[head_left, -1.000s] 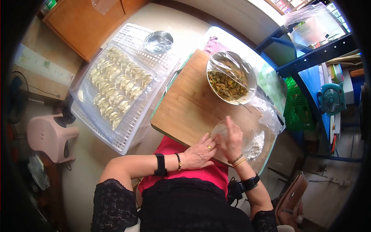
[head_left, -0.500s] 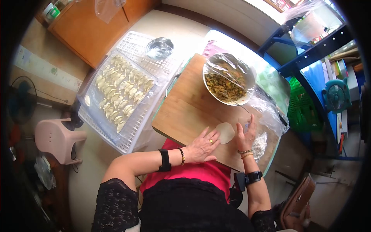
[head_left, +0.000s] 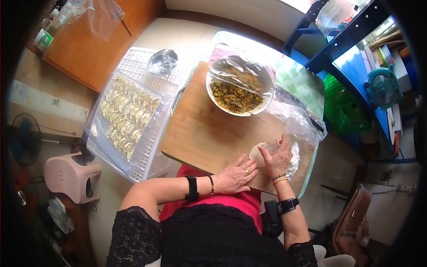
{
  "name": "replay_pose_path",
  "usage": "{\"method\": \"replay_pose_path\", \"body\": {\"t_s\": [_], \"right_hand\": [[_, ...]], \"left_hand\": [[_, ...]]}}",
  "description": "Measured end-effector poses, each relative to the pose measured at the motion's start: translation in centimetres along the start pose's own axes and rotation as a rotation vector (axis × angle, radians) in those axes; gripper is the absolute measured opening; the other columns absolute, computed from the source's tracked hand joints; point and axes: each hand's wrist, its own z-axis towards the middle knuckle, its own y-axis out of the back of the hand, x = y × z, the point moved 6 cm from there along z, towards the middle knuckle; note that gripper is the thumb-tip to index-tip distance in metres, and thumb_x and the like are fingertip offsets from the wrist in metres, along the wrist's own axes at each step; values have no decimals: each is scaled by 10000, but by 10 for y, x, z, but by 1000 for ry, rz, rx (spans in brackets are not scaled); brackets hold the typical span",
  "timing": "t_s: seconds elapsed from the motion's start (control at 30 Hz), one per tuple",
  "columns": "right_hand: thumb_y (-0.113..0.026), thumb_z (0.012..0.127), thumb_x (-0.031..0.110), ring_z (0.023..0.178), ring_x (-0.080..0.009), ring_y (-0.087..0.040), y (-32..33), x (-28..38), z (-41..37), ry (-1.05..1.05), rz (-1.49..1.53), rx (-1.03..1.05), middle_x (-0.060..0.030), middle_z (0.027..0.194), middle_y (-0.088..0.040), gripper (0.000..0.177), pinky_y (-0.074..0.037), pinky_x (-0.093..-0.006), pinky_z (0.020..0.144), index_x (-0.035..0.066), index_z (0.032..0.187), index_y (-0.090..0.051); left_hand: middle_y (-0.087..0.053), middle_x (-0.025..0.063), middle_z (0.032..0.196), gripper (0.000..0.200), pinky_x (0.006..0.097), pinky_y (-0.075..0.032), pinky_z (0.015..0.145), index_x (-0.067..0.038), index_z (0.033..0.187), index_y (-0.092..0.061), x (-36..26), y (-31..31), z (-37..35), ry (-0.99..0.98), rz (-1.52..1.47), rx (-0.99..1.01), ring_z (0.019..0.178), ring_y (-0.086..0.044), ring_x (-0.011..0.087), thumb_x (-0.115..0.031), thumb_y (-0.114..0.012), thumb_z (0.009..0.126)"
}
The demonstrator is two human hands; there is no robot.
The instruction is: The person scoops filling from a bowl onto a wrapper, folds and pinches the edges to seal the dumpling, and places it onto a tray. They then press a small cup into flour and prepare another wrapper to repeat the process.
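A round, pale dough wrapper lies flat on the wooden board near its front edge. My left hand rests at that edge, fingers stretched out, the fingertips just short of the wrapper. On the wrapper's other side, my right hand has its thumb spread from the fingers and its thumb tip at the wrapper's rim. Neither hand grips anything I can see. Beside the right hand is a heap of white flour. Farther back stands a bowl of chopped filling, partly covered with clear plastic.
To the left, a tray holds rows of folded dumplings on a white perforated crate. A plastic-covered round container sits behind them. Crumpled plastic lies at the board's right. A pink stool stands at left.
My right hand has come in toward the wrapper, closing the gap that was between them. The left hand stays flat near the board's edge. The whole view has shifted slightly.
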Motion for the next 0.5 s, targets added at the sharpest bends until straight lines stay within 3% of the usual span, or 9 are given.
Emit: {"method": "replay_pose_path", "body": {"t_s": [0.2, 0.3, 0.37, 0.43, 0.5], "right_hand": [[-820, 700, 341, 883, -257, -598, -1, -24, 11, -124, 411, 38, -138, 1020, -623, 749, -397, -410, 862, 11, 1300, -516], [-784, 744, 291, 862, -270, -607, 20, -2, 6, -62, 388, 74, -142, 1006, -636, 660, -408, -417, 856, 22, 1294, -538], [-754, 767, 247, 955, -284, -592, 17, 15, -2, 23, 343, 103, -149, 1090, -616, 658, -397, -418, 891, 24, 1334, -505], [-729, 781, 249, 1060, -303, -551, 8, 47, -15, 311, 85, 124, -155, 1188, -572, 681, -379, -433, 921, 38, 1373, -466], [-714, 788, 299, 1120, -314, -511, -9, 55, -23, 369, 16, 195, -163, 1251, -530, 728, -367, -447, 930, 58, 1407, -417]], "left_hand": [[-434, 203, 1361, 668, 543, -193, 1140, 13, 1278, -492, 7, 3, 1, 5, 33, -9, 1356, -342, 329, -497, -580, 855], [-447, 221, 1332, 656, 549, -195, 1140, 23, 1254, -502, 9, 13, -2, 48, -19, -52, 1344, -347, 358, -487, -587, 851], [-446, 228, 1331, 655, 550, -194, 1141, 24, 1254, -502, 7, 13, -4, 12, -18, -101, 1342, -348, 367, -485, -588, 851], [-446, 234, 1331, 654, 551, -193, 1141, 26, 1253, -503, 6, 14, -4, -17, -20, -148, 1339, -348, 376, -484, -589, 852], [-430, 228, 1367, 661, 549, -191, 1142, 16, 1275, -495, 7, -2, -6, 14, -67, 82, 1347, -344, 368, -482, -592, 851]]}}
